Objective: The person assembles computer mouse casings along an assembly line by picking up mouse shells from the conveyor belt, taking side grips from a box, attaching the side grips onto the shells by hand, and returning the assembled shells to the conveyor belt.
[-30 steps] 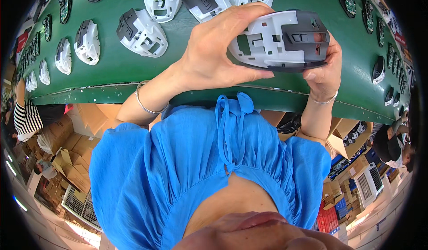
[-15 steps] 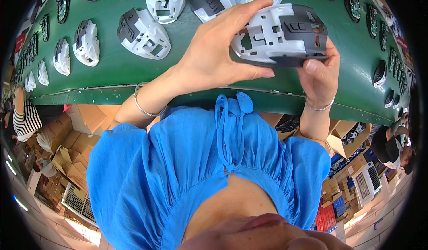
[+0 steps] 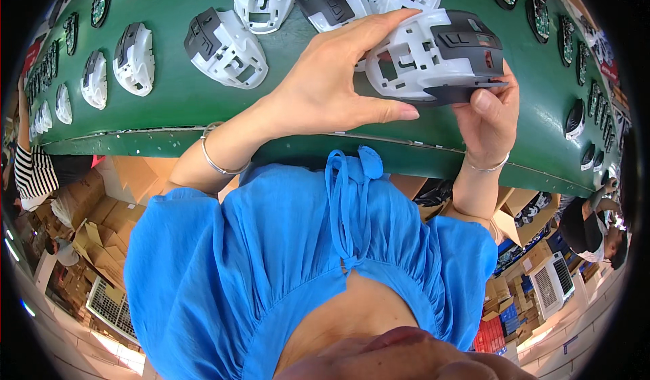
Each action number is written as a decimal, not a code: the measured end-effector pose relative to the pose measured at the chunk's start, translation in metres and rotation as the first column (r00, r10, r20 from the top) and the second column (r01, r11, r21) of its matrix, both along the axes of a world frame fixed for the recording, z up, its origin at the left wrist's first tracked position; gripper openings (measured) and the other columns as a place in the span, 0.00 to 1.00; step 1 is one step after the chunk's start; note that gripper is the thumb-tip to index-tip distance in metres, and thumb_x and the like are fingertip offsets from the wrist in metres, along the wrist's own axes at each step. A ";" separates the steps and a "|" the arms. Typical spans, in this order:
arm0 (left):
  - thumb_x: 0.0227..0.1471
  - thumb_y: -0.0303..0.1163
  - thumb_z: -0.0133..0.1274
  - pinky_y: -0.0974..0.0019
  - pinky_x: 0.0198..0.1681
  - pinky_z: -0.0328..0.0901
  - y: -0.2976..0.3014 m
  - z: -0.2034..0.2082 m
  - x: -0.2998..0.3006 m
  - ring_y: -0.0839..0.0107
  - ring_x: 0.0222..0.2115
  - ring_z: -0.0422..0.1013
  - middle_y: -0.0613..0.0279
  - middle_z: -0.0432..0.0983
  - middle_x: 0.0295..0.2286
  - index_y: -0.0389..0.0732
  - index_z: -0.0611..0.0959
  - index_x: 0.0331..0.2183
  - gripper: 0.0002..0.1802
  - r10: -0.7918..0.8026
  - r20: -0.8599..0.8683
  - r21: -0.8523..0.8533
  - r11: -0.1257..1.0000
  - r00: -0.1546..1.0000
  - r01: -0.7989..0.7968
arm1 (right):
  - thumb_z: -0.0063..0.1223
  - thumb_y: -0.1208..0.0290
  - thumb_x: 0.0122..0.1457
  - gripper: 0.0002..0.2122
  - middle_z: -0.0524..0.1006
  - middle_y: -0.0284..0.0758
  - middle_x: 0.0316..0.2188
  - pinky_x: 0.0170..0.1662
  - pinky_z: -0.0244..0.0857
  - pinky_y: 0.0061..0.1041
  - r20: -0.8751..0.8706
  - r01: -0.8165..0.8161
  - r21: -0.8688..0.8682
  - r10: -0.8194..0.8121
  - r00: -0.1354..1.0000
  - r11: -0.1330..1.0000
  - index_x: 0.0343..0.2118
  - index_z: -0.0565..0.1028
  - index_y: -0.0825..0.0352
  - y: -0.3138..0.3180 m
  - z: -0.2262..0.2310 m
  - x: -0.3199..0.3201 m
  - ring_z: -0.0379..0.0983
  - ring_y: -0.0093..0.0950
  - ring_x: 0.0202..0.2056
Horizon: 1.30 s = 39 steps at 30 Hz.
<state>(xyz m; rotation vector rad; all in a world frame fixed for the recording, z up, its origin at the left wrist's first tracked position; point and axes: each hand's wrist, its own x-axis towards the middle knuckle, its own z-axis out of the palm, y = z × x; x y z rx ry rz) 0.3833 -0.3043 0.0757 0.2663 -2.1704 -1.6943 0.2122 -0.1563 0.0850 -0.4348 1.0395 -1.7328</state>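
Note:
In front of me, above the near edge of the green table (image 3: pixel 162 116), is a curved plastic shell (image 3: pixel 416 61). It is white with a dark grey panel at its right end and several cut-out openings. My right hand (image 3: pixel 491 112) grips that right end, thumb in front and fingers partly hidden behind. A dark strip (image 3: pixel 450 95) shows along the shell's lower edge there. My left hand (image 3: pixel 325 82) curves around the left end with thumb and index finger spread wide. The index fingertip reaches the upper edge, while the thumb lies below, apart from the shell; its other fingers are mostly hidden.
Similar white and grey shells (image 3: pixel 230 51) lie across the table beyond and left of my hands. Dark pieces with green circuit boards (image 3: pixel 538 14) line both sides. Cardboard boxes (image 3: pixel 105 241) stand below the table. Other people (image 3: pixel 37 177) are at the far left and right.
The held shell has moved slightly right and tilted a little, and its left end sits farther from my left palm. My right grip stays the same.

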 end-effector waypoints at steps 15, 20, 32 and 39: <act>0.25 0.36 0.70 0.63 0.46 0.66 -0.006 0.000 0.006 0.59 0.41 0.73 0.48 0.76 0.37 0.26 0.75 0.42 0.40 0.112 -0.240 -0.388 0.899 0.964 -0.201 | 0.61 0.84 0.36 0.24 0.75 0.35 0.36 0.43 0.66 0.23 -0.001 -0.090 0.031 0.090 0.996 0.995 0.42 0.70 0.73 -0.006 0.009 0.006 0.72 0.25 0.40; 0.24 0.36 0.69 0.56 0.49 0.64 -0.011 0.009 0.009 0.55 0.41 0.73 0.46 0.75 0.37 0.26 0.76 0.41 0.39 0.022 -0.202 -0.403 0.909 0.979 -0.104 | 0.69 0.81 0.30 0.23 0.74 0.29 0.30 0.36 0.65 0.17 -0.148 -0.120 0.124 0.138 0.979 0.985 0.35 0.74 0.70 -0.003 0.015 0.010 0.70 0.18 0.31; 0.25 0.35 0.70 0.55 0.54 0.60 -0.027 0.005 0.008 0.60 0.41 0.73 0.51 0.76 0.37 0.31 0.76 0.43 0.39 0.018 -0.033 -0.193 0.981 0.999 -0.024 | 0.61 0.83 0.40 0.17 0.74 0.33 0.34 0.40 0.66 0.22 0.221 -0.213 0.002 0.208 0.953 0.977 0.36 0.73 0.72 -0.024 -0.004 0.012 0.71 0.23 0.34; 0.23 0.35 0.71 0.58 0.59 0.51 -0.032 0.006 0.024 0.60 0.50 0.66 0.51 0.77 0.37 0.32 0.76 0.45 0.41 -0.114 -0.072 0.054 0.992 0.991 0.118 | 0.60 0.82 0.42 0.14 0.76 0.34 0.32 0.44 0.65 0.24 0.035 -0.215 -0.217 0.228 0.973 0.952 0.34 0.73 0.73 -0.008 0.007 0.018 0.72 0.23 0.37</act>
